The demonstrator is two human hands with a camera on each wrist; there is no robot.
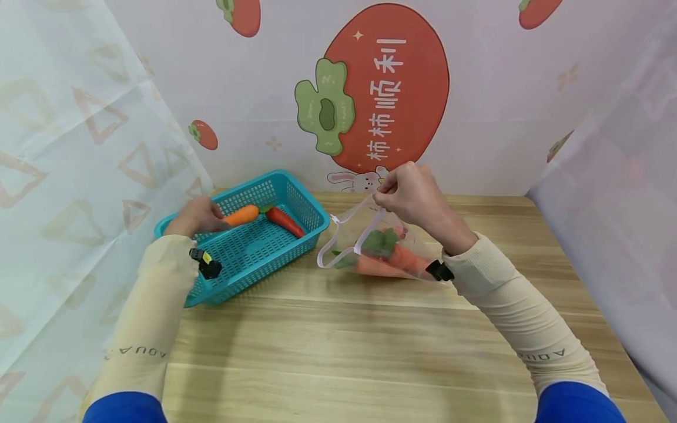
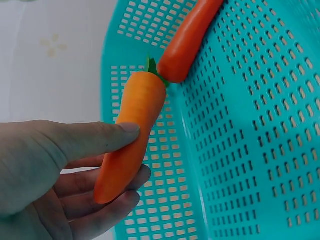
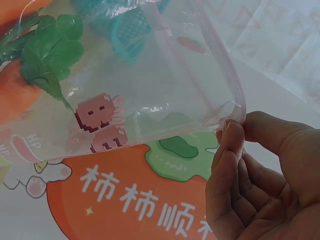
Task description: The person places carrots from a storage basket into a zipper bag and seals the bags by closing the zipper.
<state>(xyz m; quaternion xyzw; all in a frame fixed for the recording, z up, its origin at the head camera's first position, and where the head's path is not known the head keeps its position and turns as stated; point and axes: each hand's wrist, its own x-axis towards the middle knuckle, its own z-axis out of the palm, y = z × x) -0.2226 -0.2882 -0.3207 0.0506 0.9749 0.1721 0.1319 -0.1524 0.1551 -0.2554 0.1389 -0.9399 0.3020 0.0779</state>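
Observation:
My left hand [image 1: 197,216] grips an orange carrot [image 2: 132,125] between thumb and fingers, over the back-left side of a turquoise perforated basket [image 1: 254,285]. Deeper in the basket lies a long red chili pepper [image 1: 284,221], its end close to the carrot's green top in the left wrist view. On the right, my right hand [image 1: 415,194] pinches the upper corner of a clear zip bag [image 3: 175,107] with thumb and index finger. The bag's mouth gapes towards the basket. Inside it are orange carrots [image 1: 378,266] and green leaves [image 1: 379,241]; pink pixel figures are printed on its film.
A wooden table [image 1: 338,352] carries the basket and the bag. Behind it rises a white backdrop [image 1: 492,117] with a large printed persimmon [image 1: 418,76]. Patterned white sheets [image 1: 69,147] flank the table on both sides.

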